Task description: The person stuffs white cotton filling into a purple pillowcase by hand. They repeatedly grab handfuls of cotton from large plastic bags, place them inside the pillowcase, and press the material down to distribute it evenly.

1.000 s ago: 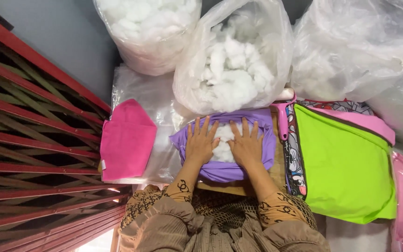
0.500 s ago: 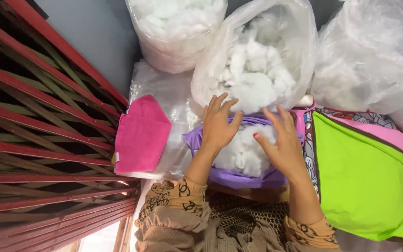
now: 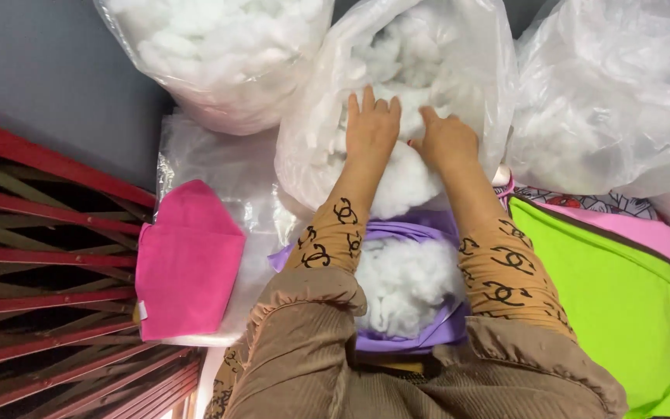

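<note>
My left hand (image 3: pixel 371 128) and my right hand (image 3: pixel 445 140) reach into the open middle plastic bag (image 3: pixel 312 155) of white stuffing. Both rest on a clump of white stuffing (image 3: pixel 401 182) at the bag's mouth, left fingers spread flat, right fingers curled into the fluff. Below my forearms lies a purple fabric cover (image 3: pixel 420 233), open and partly filled with white stuffing (image 3: pixel 405 283).
Two more clear bags of stuffing stand at the back, one left (image 3: pixel 211 54) and one right (image 3: pixel 606 101). A pink fabric piece (image 3: pixel 188 264) lies on plastic sheet to the left. Lime green fabric (image 3: pixel 614 295) is stacked at right. A red metal grille (image 3: pixel 32 256) runs along the left.
Both hands have left the purple cover and moved forward into the middle bag, onto a clump of stuffing. The camera has moved closer.
</note>
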